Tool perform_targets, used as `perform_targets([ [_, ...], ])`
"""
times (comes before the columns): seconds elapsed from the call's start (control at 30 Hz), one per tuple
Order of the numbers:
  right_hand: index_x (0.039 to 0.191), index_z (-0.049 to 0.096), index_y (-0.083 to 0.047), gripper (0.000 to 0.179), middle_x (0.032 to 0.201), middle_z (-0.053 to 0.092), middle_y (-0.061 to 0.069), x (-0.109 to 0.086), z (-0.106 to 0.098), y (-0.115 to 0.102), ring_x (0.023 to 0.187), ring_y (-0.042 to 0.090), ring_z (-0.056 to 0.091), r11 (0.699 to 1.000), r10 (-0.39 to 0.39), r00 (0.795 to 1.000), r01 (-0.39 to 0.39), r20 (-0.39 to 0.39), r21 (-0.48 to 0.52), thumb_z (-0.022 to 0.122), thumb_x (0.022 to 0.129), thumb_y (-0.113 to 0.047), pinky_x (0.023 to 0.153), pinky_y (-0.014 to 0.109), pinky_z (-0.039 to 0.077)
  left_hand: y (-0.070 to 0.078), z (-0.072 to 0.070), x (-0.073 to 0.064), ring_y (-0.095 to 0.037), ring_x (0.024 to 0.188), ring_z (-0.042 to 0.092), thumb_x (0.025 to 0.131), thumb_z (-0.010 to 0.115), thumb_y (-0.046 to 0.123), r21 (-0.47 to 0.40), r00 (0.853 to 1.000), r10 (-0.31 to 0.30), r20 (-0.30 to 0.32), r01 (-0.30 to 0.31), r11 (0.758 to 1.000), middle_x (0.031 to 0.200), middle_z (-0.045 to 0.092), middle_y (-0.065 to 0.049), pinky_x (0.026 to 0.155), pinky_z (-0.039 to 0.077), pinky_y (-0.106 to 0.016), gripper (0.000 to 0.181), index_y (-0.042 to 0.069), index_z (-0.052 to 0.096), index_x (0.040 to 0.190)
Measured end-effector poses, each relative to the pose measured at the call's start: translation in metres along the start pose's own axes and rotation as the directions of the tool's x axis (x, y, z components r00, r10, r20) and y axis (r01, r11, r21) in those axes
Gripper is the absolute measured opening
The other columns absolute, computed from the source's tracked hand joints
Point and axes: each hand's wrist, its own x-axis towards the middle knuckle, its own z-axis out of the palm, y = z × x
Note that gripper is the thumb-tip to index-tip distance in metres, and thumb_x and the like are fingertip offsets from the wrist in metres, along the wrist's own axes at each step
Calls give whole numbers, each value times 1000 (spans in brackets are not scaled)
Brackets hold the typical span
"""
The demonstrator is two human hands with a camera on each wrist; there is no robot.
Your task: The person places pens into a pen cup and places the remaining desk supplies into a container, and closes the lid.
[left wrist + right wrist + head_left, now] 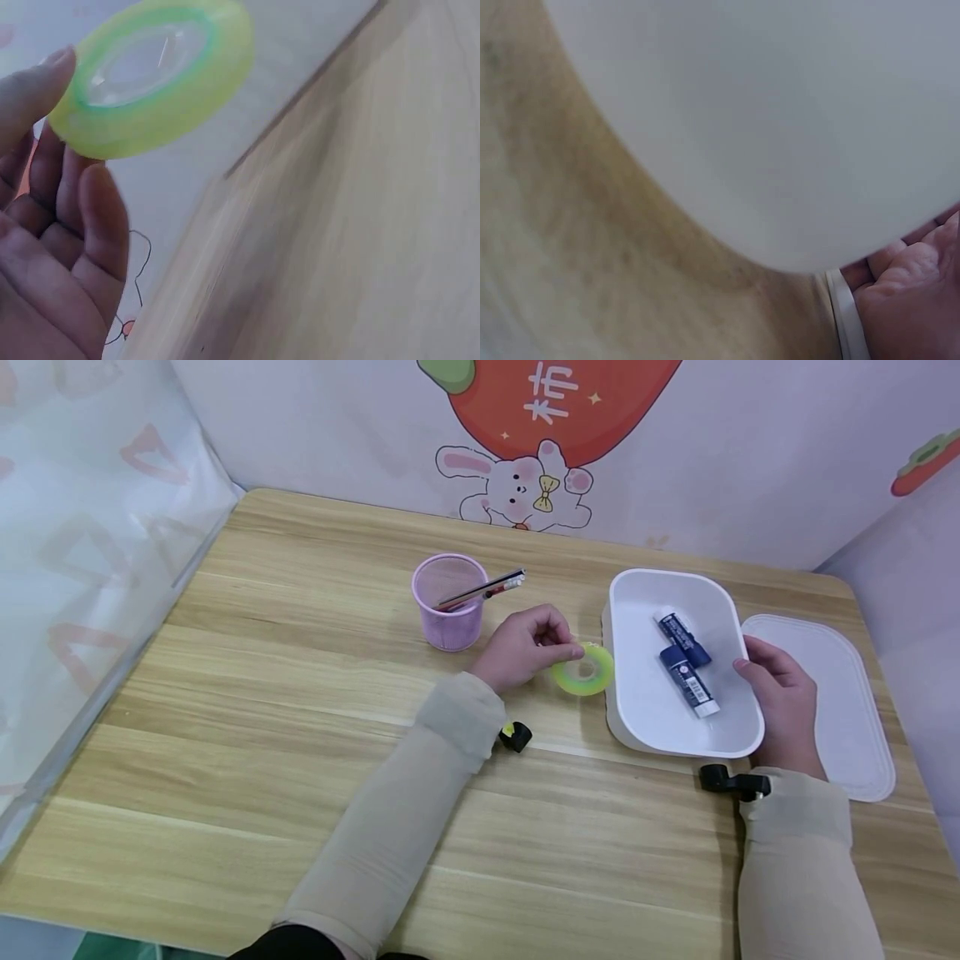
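Note:
Between thumb and fingers, my left hand (528, 647) pinches a roll of clear tape (597, 683) with a yellow-green look. In the left wrist view the tape roll (187, 112) is held up off the wooden surface. The roll is just left of a white plastic box (637, 710), overlapping its edge in the head view. Two dark blue glue sticks (686, 681) with white ends lie inside the box. At the box's right side, my right hand (783, 702) grips the wall, thumb over the rim. The box wall (780, 150) fills most of the right wrist view.
A pink mesh cup (450, 631) with several pencils (487, 591) leaning in it stands behind my left hand. The white lid (855, 718) lies on the wooden table (262, 693), right of the box. Behind the table rises a printed wall cloth (337, 435).

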Motion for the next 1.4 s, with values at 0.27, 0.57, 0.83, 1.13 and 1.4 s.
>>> perform_targets([
  [0.27, 129, 56, -16, 48, 135, 48, 2, -1, -2, -1, 121, 15, 45, 1000, 16, 1000, -15, 20, -21, 70, 84, -24, 74, 12, 48, 22, 12, -10, -13, 69, 54, 83, 70, 10, -216, 999, -33, -30, 25, 976, 87, 59, -5, 60, 48, -23, 17, 3, 55, 89],
  [0.57, 130, 56, -17, 48, 136, 47, 1, 1, -4, 0, 123, 15, 44, 999, 13, 999, -12, 31, -35, 69, 84, -26, 74, 12, 48, 21, 23, -9, -18, 81, 62, 83, 68, 4, -390, 996, -90, -24, 74, 918, 97, 56, -8, 77, 54, -37, 24, -2, 54, 101],
  [0.83, 130, 56, -18, 49, 137, 47, 0, 2, -5, 0, 124, 15, 43, 999, 19, 999, -18, 29, -41, 70, 84, -27, 74, 11, 48, 19, 31, -7, -16, 81, 61, 83, 67, 0, -421, 995, -95, -6, 84, 903, 97, 58, -9, 84, 52, -40, 31, 0, 58, 112],
  [1.13, 129, 57, -17, 48, 134, 49, 1, 0, -4, 0, 122, 15, 45, 999, 8, 1000, -7, 14, -44, 70, 84, -26, 74, 11, 48, 21, 36, -10, -14, 81, 62, 82, 69, 4, -298, 995, -97, -11, 90, 950, 96, 62, -7, 81, 53, -33, 25, 1, 63, 106],
  [1.4, 129, 57, -17, 48, 135, 49, 1, 1, -3, 0, 122, 15, 45, 999, 12, 1000, -11, 17, -44, 70, 84, -27, 73, 11, 48, 15, 44, -8, -13, 75, 60, 80, 73, 11, -165, 997, -76, -22, 71, 984, 88, 63, -4, 73, 54, -29, 18, 7, 64, 95],
])
